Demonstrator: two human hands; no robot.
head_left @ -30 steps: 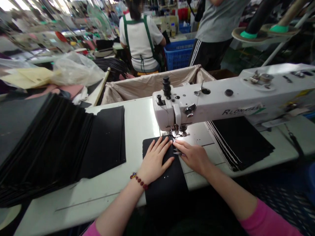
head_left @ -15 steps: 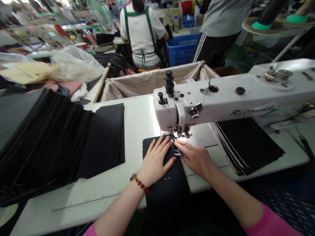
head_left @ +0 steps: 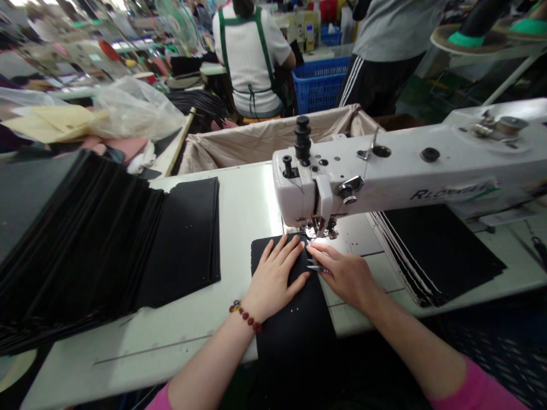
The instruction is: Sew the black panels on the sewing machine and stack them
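Observation:
A black panel [head_left: 294,336] lies under the needle area of a white sewing machine [head_left: 384,176] and hangs over the table's front edge. My left hand [head_left: 276,279] rests flat on it with the fingers spread, a beaded bracelet at the wrist. Close beside, my right hand [head_left: 346,276] is closed around small scissors [head_left: 317,266], whose blades point left over the panel. Its fingertips are at the panel's right edge, just in front of the presser foot [head_left: 314,230].
Stacked black panels [head_left: 183,239] stand on the left of the table, and another stack [head_left: 440,250] lies beneath the machine arm. Behind the table is a cloth-lined bin [head_left: 235,149]. Two people and a blue crate [head_left: 316,85] are farther back.
The view has shifted slightly, so most things appear a little farther right. Both hands keep nearly the same pose on the panel.

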